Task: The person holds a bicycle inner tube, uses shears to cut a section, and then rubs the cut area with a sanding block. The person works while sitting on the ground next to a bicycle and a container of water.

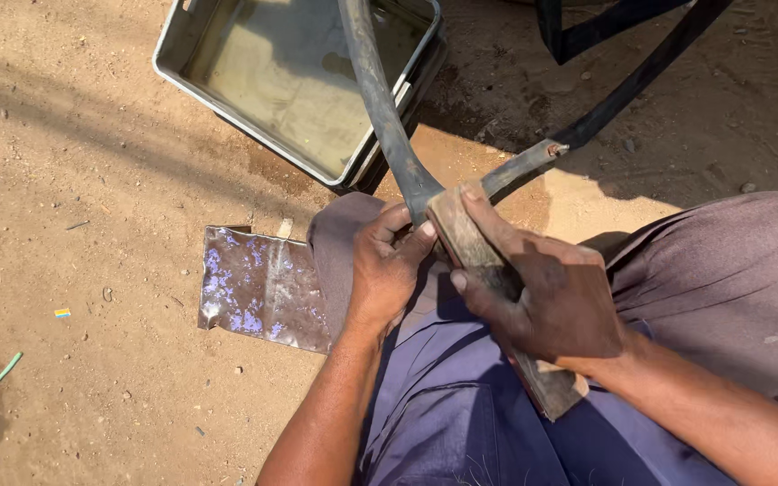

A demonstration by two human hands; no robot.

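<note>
A black rubber inner tube (387, 126) loops down from the top of the view, over a tray, onto my lap. My left hand (384, 265) pinches the tube at its bend, thumb pressed near the fold. A flat, worn wooden block (465, 236) rests slantwise across my thigh, and my right hand (556, 301) grips it with the fingers wrapped over it, its top end pressed against the tube. A small metal valve (556, 148) sticks out of the tube just right of the block.
A grey plastic tray (177, 45) of murky water sits on the dirt ahead. A crumpled shiny foil sheet (263, 288) lies beside my left knee. A dark frame (587, 27) stands at the top right. Small scraps litter the sandy ground.
</note>
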